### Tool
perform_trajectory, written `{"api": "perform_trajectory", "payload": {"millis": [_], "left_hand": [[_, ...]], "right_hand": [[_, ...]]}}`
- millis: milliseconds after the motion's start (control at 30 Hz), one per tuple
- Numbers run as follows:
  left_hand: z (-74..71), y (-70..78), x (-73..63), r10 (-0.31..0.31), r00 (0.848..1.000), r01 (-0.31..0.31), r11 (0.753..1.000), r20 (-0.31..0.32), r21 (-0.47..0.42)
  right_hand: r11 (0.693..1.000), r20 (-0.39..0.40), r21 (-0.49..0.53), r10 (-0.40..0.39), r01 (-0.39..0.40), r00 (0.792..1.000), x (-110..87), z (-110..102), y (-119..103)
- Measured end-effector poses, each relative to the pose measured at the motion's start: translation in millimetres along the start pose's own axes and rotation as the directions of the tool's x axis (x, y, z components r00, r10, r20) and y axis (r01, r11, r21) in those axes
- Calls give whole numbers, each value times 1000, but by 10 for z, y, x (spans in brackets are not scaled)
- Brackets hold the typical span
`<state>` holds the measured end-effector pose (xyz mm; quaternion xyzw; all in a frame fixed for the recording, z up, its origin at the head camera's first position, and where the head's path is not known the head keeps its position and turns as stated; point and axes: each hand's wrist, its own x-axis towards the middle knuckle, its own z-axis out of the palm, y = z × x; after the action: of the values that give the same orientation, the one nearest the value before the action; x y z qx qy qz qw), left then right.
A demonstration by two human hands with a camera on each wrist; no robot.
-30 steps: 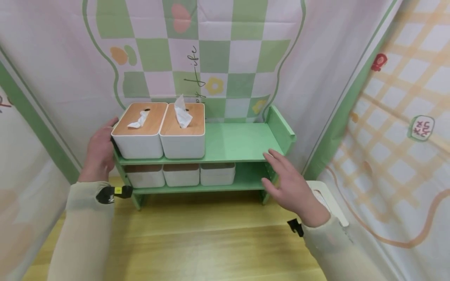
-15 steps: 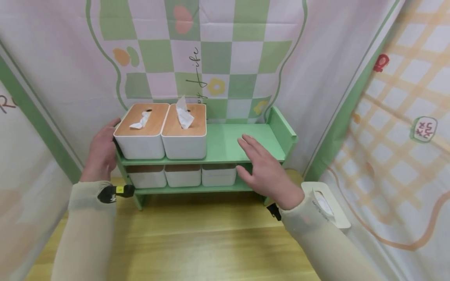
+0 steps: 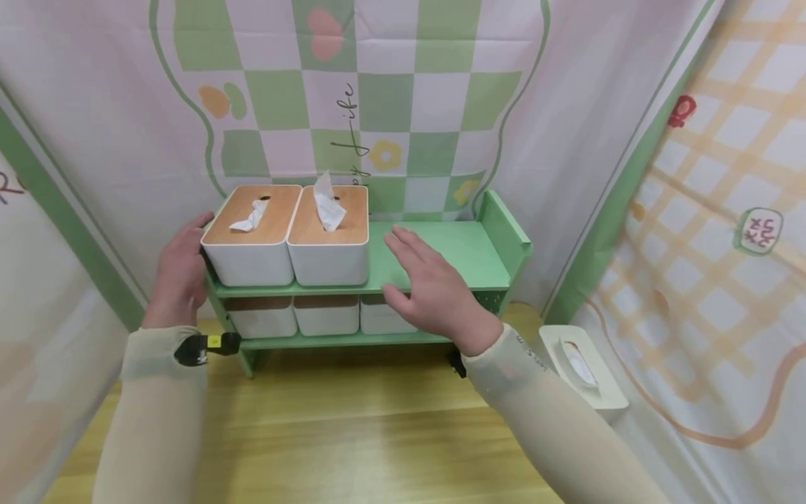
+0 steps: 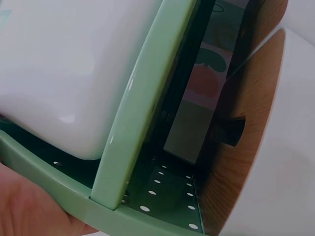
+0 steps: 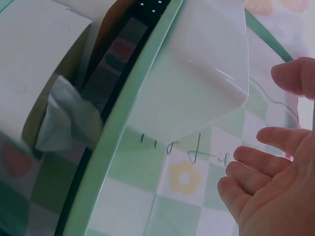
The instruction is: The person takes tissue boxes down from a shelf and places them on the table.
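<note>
Two white tissue boxes with wooden lids stand side by side on the upper board of a green shelf [image 3: 441, 245]. Flat tissue droops from the left tissue box [image 3: 247, 266], while tissue stands up from the right tissue box [image 3: 329, 266]. My left hand [image 3: 180, 269] rests against the shelf's left end panel [image 4: 34, 169], beside the left box; part of its fingers is hidden behind the panel. With fingers extended and holding nothing, my right hand [image 3: 434, 290] is at the upper board's front edge, a small gap right of the right box.
Three more boxes fill the lower board: a left one [image 3: 259, 322], a middle one [image 3: 326, 320] and a white one [image 3: 383, 320] partly behind my right hand. A raised panel [image 3: 504, 227] ends the shelf at right. Another tissue box [image 3: 607, 400] stands low at far right.
My right hand has moved left along the shelf front, from the right end to near the right tissue box. My left hand and the boxes stay in place.
</note>
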<state>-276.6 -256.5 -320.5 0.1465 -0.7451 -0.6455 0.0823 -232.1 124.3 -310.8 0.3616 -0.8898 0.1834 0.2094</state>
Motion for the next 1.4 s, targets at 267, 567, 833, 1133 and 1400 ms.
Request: {"api": "perform_trajectory", "payload": {"millis": [267, 567, 833, 1133, 1400], "left_hand": [[28, 13, -14, -1, 1000, 1, 1000, -12, 9], [27, 16, -22, 4, 1000, -4, 999, -12, 51], [50, -5, -7, 13, 1000, -13, 1000, -18, 11], [42, -20, -11, 45, 999, -45, 999, -19, -3], [32, -25, -7, 24, 1000, -24, 1000, -16, 8]], "right_hand": [[1000, 11, 1, -1, 1, 1000, 172, 56, -71], [999, 52, -27, -17, 18, 998, 332, 120, -161], [990, 115, -127, -46, 61, 992, 496, 183, -195], [982, 88, -162, -83, 97, 993, 608, 258, -130], [987, 54, -133, -85, 91, 995, 607, 255, -82]]}}
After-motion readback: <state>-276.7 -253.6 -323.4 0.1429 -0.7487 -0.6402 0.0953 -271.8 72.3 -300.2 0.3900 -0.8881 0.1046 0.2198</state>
